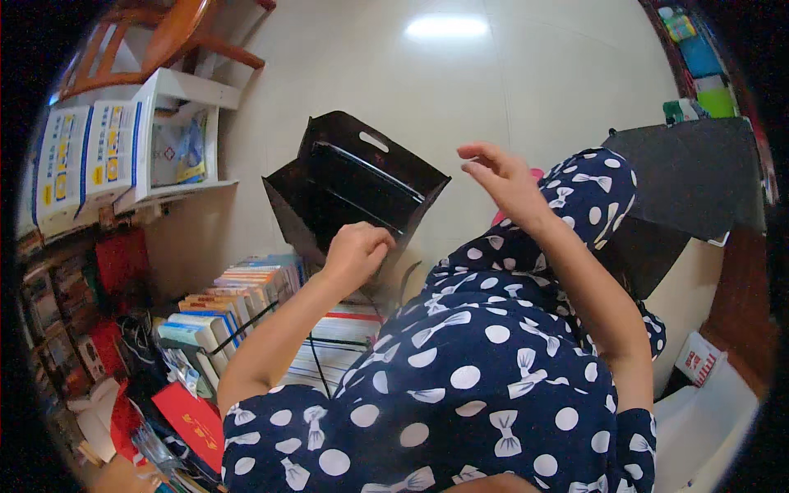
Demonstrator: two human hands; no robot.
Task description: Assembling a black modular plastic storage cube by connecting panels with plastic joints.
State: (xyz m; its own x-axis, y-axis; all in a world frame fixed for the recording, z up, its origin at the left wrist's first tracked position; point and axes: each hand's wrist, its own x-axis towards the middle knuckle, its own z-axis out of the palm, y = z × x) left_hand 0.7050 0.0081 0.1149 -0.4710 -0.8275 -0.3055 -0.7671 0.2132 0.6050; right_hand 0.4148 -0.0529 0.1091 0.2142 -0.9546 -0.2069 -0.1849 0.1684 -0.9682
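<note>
A black open-topped box with a handle slot in its far wall stands on the floor ahead of me. Its inside looks bare. My left hand is at the near side of the box, its fingers curled in and pressed together. Whether they grip the near rim is hidden by the hand itself. My right hand hovers to the right of the box, apart from it, with thumb and fingers spread and nothing between them.
Rows of books stand close on my left, with a red booklet nearer. White cartons and a wooden chair are at the far left. A black flat-topped piece is on the right; light tiled floor lies ahead.
</note>
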